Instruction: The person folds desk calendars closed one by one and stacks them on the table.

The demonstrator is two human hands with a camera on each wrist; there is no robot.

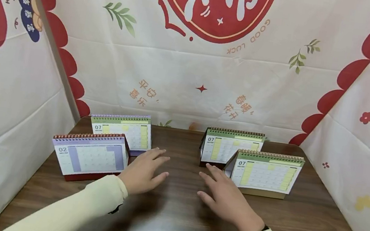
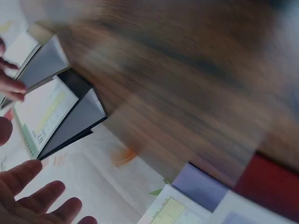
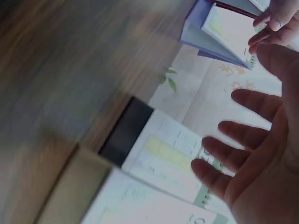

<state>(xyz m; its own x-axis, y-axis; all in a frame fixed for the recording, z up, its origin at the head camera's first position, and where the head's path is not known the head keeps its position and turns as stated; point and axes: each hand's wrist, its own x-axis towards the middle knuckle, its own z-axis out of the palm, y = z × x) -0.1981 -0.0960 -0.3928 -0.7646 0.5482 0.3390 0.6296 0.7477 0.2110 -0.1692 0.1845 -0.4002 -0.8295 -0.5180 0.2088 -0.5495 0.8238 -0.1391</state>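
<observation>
My left hand (image 1: 142,173) hovers above the table with its fingers spread, just right of a desk calendar (image 1: 92,156) with a purple "02" page and red base. Behind that one stands a green-topped "07" calendar (image 1: 133,134) on a purple base. The right hand (image 1: 225,197), fingers apart, is held over the table beside a "07" calendar (image 1: 266,175) with a tan base. Another "07" calendar (image 1: 217,151) on a dark base stands behind it. In the wrist views the left fingers (image 2: 44,198) and right fingers (image 3: 243,133) are extended, holding nothing.
A brown wood table (image 1: 171,223) carries all the calendars, two on each side. White printed cloth (image 1: 191,69) closes off the back, and cloth walls (image 1: 369,155) rise at both sides. Both calendar pairs overlap front to back.
</observation>
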